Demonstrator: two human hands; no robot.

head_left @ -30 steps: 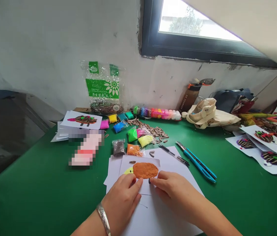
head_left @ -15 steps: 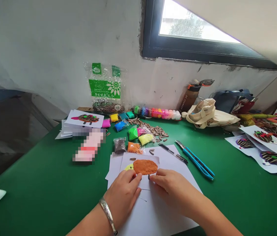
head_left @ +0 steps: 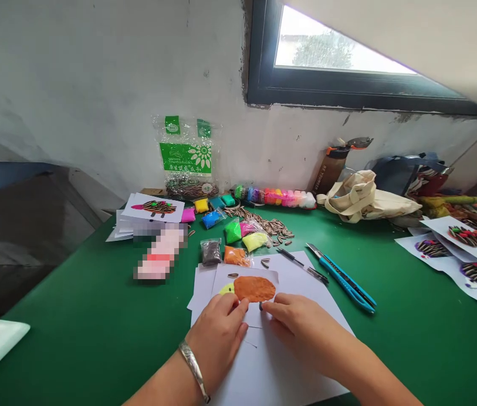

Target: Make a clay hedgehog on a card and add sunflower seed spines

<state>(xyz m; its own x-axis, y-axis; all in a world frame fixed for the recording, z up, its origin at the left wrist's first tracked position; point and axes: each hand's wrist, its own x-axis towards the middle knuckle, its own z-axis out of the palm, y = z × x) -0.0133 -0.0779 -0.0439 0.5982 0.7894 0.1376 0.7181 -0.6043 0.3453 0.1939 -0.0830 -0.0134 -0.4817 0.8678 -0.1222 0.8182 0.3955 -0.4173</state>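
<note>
An orange clay oval (head_left: 254,288) lies flattened on a small white sheet (head_left: 217,275), with a yellow clay piece (head_left: 227,288) bearing a dark dot at its left end. My left hand (head_left: 221,327) has its fingertips at the lower left edge of the oval; what they pinch, if anything, is hidden. By the lower right edge, my right hand (head_left: 295,321) touches a small dark clay piece (head_left: 261,305) with its fingertips. A sunflower seed (head_left: 233,275) lies above the oval. Larger white sheets lie underneath.
Bags of coloured clay (head_left: 235,256), loose seeds (head_left: 274,225) and a seed bag (head_left: 188,160) are at the back. A pen (head_left: 301,265) and blue cutter (head_left: 346,282) lie right. Finished pictures (head_left: 154,207) are stacked left; a bottle (head_left: 330,169) stands behind.
The whole view has shifted slightly, so things appear a little farther right. Both hands stay at the lower edge of the orange oval, with hardly any movement.
</note>
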